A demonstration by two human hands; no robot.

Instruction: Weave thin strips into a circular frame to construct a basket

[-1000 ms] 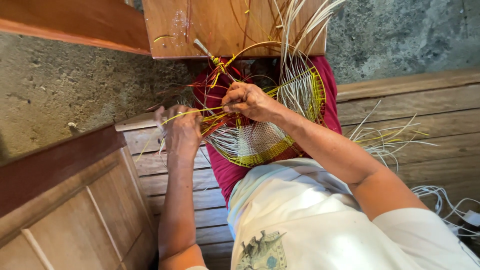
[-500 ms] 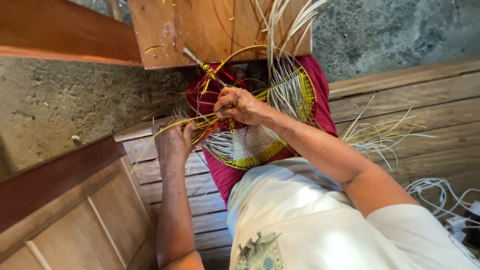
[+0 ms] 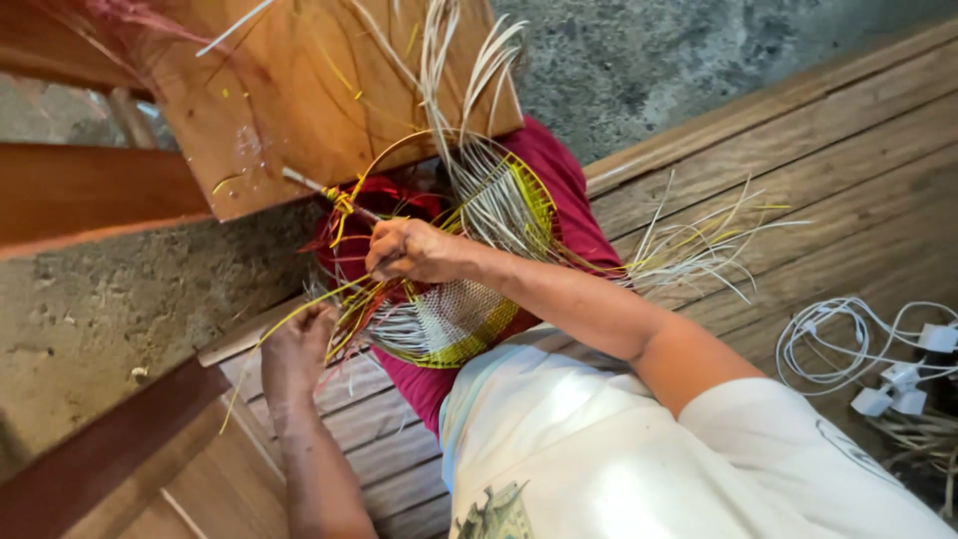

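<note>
**Hands on a half-woven basket**

Right hand (image 3: 414, 250) was closed in a fist around a few strands, sitting right on top of the round woven basket piece (image 3: 454, 309) that lay in the person's lap on the red cloth (image 3: 544, 170). Left hand (image 3: 294, 349) was just off the basket's left edge, fingers pinched shut on a yellow strip (image 3: 299, 311) running up toward the weave. Loose pale strips (image 3: 454, 70) stuck up past the basket over a wooden board (image 3: 289, 100). More loose strips (image 3: 699, 245) lay on the plank floor (image 3: 848, 170), and white cables (image 3: 858, 349) sat well off to the right.
</note>
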